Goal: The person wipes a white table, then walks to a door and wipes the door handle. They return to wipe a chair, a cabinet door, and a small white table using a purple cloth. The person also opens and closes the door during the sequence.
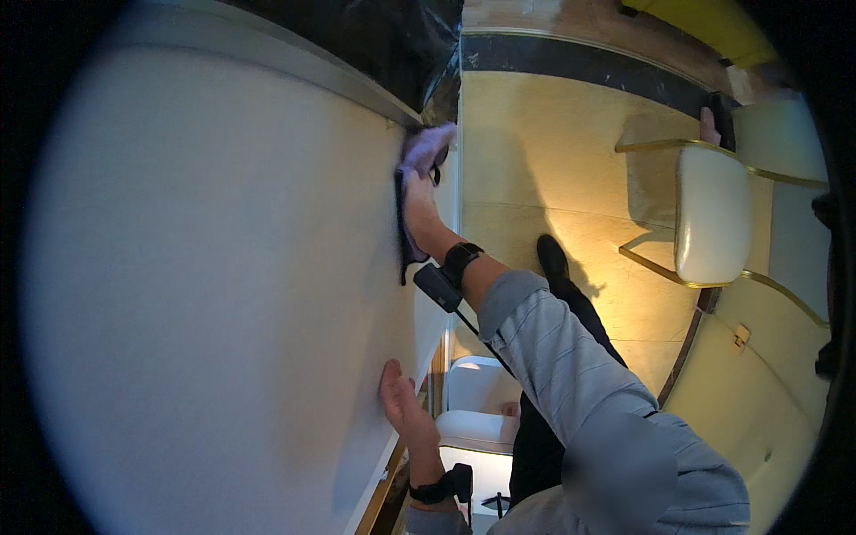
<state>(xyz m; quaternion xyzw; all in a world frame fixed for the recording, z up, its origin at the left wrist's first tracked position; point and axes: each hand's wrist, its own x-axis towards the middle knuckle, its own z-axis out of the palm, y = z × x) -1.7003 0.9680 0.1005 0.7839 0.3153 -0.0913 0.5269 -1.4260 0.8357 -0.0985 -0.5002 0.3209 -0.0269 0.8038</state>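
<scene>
Before me stretches a large, smooth white panel (221,281), which looks like a wall. My right hand (419,200) presses a purple cloth (428,150) with a dark edge against this panel, close to its upper right corner. The cloth covers the fingers and also shows below the palm. Lower down, my left hand (408,408) holds nothing. Its fingers point up along the panel, at or very near the surface; whether they touch is hard to tell. Both wrists wear black straps with small dark boxes, and a cable runs from the right one.
Grey trim (287,47) borders the panel's top, beside black plastic sheeting (374,40). A white-seated chair with gold legs (712,217) stands on the beige tiled floor (508,160) at right. Another white chair (478,428) is near my left hand. My black shoe (552,257) is on the floor.
</scene>
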